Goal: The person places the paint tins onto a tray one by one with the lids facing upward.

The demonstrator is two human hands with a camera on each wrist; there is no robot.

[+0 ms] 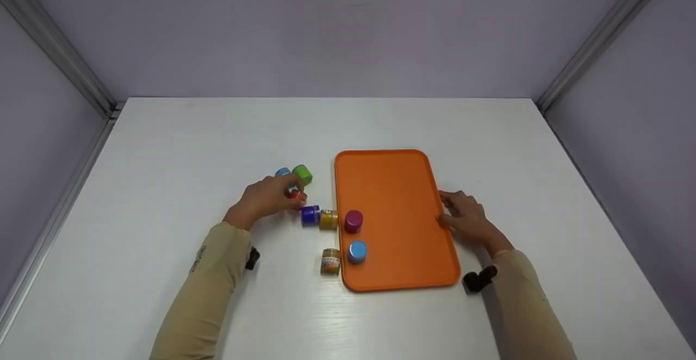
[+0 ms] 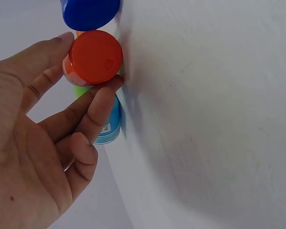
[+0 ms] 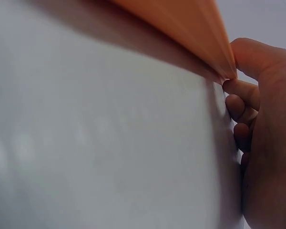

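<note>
Two fingers & thumb of left hand (image 2: 33, 148) pinched red-lid jar (image 2: 94, 58); best to lift straight, clear of blue-lid jar (image 2: 90, 12). Right hand (image 1: 468, 219) gripped tray (image 1: 424, 273) edge, steadying it.

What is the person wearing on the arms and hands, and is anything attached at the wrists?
Both arms wear long beige sleeves that end at the wrists. The left sleeve carries a small dark marking. A small black device is strapped at each wrist. The left hand and right hand are bare, without gloves.

bright even light, soft shadows, blurry wrist views
</note>
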